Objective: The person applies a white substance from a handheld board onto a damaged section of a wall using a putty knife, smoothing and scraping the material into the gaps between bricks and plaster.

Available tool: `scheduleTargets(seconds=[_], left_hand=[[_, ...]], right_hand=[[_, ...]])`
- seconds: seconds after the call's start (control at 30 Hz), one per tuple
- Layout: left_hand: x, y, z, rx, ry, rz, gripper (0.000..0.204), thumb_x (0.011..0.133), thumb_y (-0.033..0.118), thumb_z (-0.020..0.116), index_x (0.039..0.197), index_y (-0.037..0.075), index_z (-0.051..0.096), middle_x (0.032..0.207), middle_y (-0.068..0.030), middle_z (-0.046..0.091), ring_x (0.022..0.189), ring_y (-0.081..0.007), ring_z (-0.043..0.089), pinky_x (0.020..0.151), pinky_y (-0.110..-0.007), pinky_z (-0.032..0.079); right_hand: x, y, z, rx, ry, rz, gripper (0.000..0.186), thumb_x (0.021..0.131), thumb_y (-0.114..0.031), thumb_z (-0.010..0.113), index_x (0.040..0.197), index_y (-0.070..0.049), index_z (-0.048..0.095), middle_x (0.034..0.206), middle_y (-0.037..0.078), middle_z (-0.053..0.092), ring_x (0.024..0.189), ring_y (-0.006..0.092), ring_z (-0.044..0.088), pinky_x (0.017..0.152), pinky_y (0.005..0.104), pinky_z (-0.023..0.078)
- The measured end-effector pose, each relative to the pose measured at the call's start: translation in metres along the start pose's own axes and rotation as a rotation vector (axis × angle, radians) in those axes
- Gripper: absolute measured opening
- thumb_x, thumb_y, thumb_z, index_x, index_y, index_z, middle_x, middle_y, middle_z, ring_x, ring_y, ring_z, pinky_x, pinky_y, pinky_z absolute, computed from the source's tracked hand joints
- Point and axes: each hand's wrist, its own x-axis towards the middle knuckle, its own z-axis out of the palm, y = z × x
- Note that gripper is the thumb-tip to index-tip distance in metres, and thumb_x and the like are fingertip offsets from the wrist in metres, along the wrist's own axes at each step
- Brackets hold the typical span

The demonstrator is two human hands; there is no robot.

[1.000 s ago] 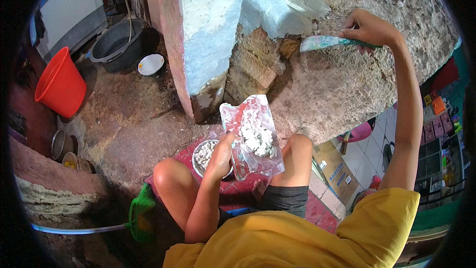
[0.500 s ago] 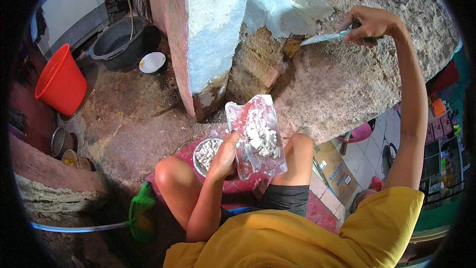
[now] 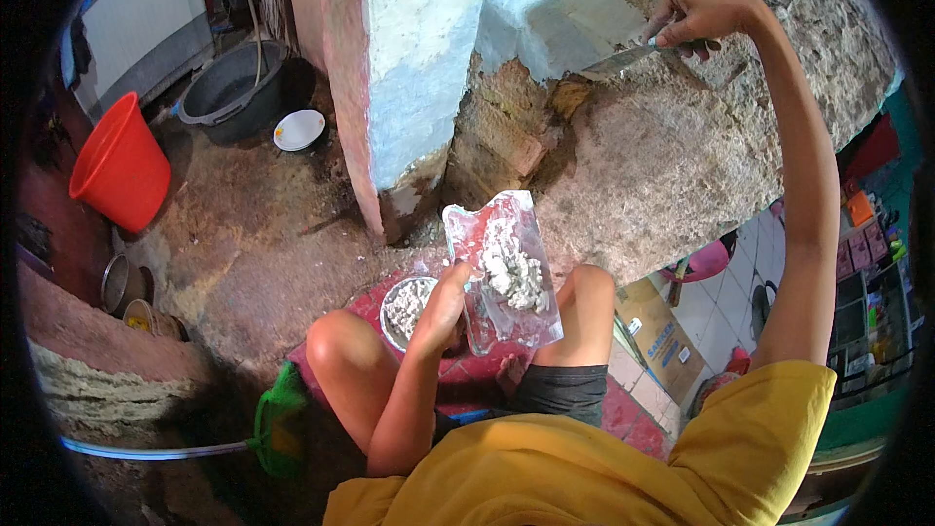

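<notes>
Between my knees, my left hand (image 3: pixel 446 307) grips a clear and red flat board (image 3: pixel 502 273) carrying lumps of white plaster paste (image 3: pixel 511 263). Behind it a round bowl (image 3: pixel 404 317) of similar paste stands on red tiles. High at the right, my right hand (image 3: pixel 691 19) is closed on a flat scraper (image 3: pixel 618 63), its blade lying against the wall where grey-white plaster (image 3: pixel 584 10) meets rough stone. Below the blade, bare brownish blocks (image 3: pixel 506 127) show beside the blue-white painted corner (image 3: pixel 409 58).
At the left stand a red bucket (image 3: pixel 117 166), a grey tub (image 3: pixel 229 93), a white plate (image 3: pixel 299 131) and metal containers (image 3: pixel 122 282). A green broom (image 3: pixel 278 419) lies low left. On the right are white tiles, cardboard (image 3: pixel 672 351) and a crowded rack (image 3: pixel 857 302).
My right hand has moved up and left with the scraper, whose blade now lies over the grey-white plaster at the edge of the patch. My left hand and board have shifted slightly right.
</notes>
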Motion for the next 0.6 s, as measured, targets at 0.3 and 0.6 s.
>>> scheduleTargets(seconds=[0.3,0.6], left_hand=[[-0.006,0.008,0.004,0.067,0.062,-0.02,0.03,0.084,0.023,0.045,0.105,0.002,0.051,0.096,-0.007,0.055,0.085,-0.0195,0.053,0.079,-0.033,0.044],[0.0,0.001,0.004,0.083,0.036,-0.038,0.032,0.086,0.027,0.044,0.105,0.002,0.051,0.097,-0.0065,0.054,0.087,-0.019,0.053,0.08,-0.033,0.044]], right_hand=[[0.028,0.009,-0.029,0.191,-0.233,0.09,0.029,0.082,-0.022,0.066,0.106,-0.007,0.065,0.075,0.004,0.065,0.063,0.0081,0.051,0.058,0.0252,0.042],[0.018,0.004,-0.041,0.08,-0.161,0.055,0.025,0.083,-0.021,0.065,0.102,-0.005,0.066,0.064,-0.003,0.059,0.059,0.007,0.049,0.05,0.0239,0.039]])
